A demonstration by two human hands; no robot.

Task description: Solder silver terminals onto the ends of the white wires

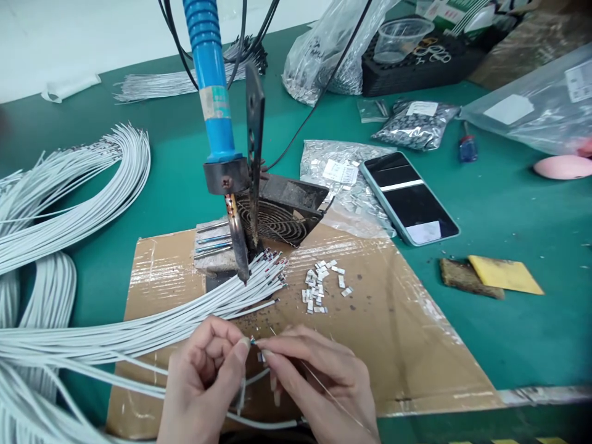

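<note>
- White wire (251,340) sits with its tip between the 2 hands, above the near edge of the cardboard sheet (416,345) that covers the green worktop (509,209).
- Left hand (203,376) is curled, thumb and forefinger pinched on that wire just behind the tip.
- Right hand (319,382) meets it from the other side, fingertips closed on the same tip; a thin bare strand (324,385) runs slantwise across this hand, and I cannot tell if it is gripped.
- A bundle of white wires (139,333) sweeps in from the worktop's left edge, its stripped ends fanned out under the soldering iron (210,80).
- The iron has a blue handle and hangs tip-down in a clamp at the sheet's far edge, just beside a small dark fan (277,219).
- A scatter of small metal pieces (321,287) lies mid-sheet, near the wire ends.
- Off the sheet toward the right edge lie a phone (407,197), a yellow sponge (504,274) and a brown pad (465,279) touching it.
</note>
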